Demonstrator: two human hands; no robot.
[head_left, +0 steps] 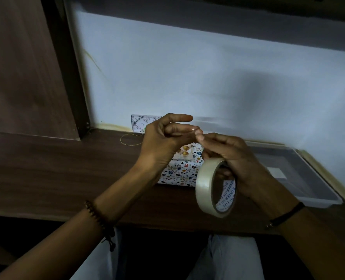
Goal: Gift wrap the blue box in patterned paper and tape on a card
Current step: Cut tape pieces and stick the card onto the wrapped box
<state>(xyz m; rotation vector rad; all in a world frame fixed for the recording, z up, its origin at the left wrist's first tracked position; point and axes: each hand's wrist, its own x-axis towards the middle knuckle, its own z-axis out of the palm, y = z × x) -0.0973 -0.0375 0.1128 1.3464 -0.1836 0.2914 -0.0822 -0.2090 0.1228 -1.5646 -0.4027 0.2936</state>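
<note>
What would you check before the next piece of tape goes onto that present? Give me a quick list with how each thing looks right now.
1. Tape roll in grip: ok, the right hand holds it above the desk.
2. Strip pulled free: cannot tell; the left hand fingertips meet the right thumb, and only a glint shows.
3. Wrapped box covered: ok, patterned paper on every visible side.
4. Card on the box: ok, it lies on top, partly hidden.
5. Card taped down: cannot tell.
6. Lighting: not ok, dim.

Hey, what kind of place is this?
Probably a home desk nook: a dark wooden desk against a white wall, a wooden side panel, and a clear plastic tray.
</note>
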